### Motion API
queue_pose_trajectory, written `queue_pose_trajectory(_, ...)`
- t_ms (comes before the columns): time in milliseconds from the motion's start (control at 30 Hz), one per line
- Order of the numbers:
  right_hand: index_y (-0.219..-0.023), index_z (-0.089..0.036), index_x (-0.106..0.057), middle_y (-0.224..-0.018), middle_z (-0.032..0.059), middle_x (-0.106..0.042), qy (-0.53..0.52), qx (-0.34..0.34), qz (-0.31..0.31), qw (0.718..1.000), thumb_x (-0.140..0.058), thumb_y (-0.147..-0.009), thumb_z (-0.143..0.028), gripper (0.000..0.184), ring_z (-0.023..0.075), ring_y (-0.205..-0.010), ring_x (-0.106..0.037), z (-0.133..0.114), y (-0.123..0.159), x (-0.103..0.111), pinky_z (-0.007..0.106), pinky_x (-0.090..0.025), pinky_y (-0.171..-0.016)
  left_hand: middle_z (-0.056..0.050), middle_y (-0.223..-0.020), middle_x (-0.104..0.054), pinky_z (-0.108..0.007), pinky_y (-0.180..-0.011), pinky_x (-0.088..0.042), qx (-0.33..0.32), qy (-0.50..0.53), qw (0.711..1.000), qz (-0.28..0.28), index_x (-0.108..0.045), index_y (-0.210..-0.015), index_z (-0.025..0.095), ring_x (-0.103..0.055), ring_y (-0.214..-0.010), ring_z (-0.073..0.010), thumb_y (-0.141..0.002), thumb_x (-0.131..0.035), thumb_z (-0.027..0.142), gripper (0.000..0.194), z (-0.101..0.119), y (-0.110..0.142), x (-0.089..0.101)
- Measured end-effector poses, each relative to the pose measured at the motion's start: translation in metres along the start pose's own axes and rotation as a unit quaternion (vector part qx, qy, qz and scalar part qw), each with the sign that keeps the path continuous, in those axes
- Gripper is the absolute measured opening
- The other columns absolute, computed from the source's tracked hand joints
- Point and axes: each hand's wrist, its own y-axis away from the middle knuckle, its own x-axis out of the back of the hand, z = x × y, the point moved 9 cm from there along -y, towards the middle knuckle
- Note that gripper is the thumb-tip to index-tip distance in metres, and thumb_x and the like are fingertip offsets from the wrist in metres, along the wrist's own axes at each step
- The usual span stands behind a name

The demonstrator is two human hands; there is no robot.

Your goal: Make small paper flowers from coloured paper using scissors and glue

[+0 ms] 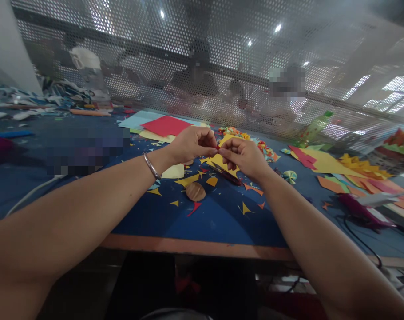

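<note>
Both my hands meet above the blue table (205, 218), pinching a tiny red paper piece (218, 147) between their fingertips. My left hand (190, 144), with a metal bangle on its wrist, is closed on the piece from the left. My right hand (243, 156) is closed on it from the right. Under the hands lie a yellow paper sheet (218, 161), red-handled scissors (226, 174) and a small brown oval object (195, 191). Yellow, red and orange paper scraps are scattered around them.
Red, light blue and yellow sheets (165, 126) lie behind my left hand. Coloured paper and cut shapes (351, 171) pile at the right beside a purple glue gun (362, 206) with a cord. A green bottle (313, 128) stands by the perforated screen; people sit behind it.
</note>
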Motion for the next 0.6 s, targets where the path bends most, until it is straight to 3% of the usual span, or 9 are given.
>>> queue_pose_trajectory(167, -0.081, -0.017, -0.059, -0.060, -0.0017, -0.062, -0.006, -0.006, -0.006, 1.000, -0.068, -0.085, -0.034, 0.019, 0.0072, -0.043, -0.054, 0.001, 0.000, -0.001, 0.021, -0.042, -0.042, -0.001, -0.071, -0.064, -0.028, -0.067, -0.052, -0.004, 0.020, 1.000, -0.008, -0.057, -0.082, 0.016, -0.063, -0.066, -0.0113, -0.073, -0.075, 0.019, 0.021, -0.002, 0.000, -0.001)
queue_pose_trajectory(400, -0.081, -0.017, -0.058, -0.060, -0.0019, -0.063, -0.007, -0.001, -0.011, 1.000, -0.068, -0.084, -0.036, 0.022, 0.0068, -0.042, -0.055, 0.003, -0.001, -0.002, 0.019, -0.043, -0.042, 0.003, -0.067, -0.058, -0.021, -0.057, -0.041, -0.058, -0.073, 0.995, -0.028, -0.058, -0.094, 0.015, -0.054, -0.060, -0.0076, -0.072, -0.070, 0.011, 0.026, 0.006, 0.001, -0.010)
queue_pose_trajectory(600, -0.081, -0.017, -0.059, -0.061, -0.0011, -0.063, 0.003, 0.002, -0.018, 1.000, -0.066, -0.087, -0.034, 0.019, 0.0073, -0.043, -0.057, 0.001, -0.001, -0.003, 0.019, -0.042, -0.042, 0.003, -0.069, -0.058, -0.022, -0.060, -0.041, -0.075, -0.109, 0.991, -0.007, -0.057, -0.096, 0.017, -0.056, -0.065, -0.0089, -0.072, -0.066, 0.010, 0.027, 0.011, 0.003, -0.012)
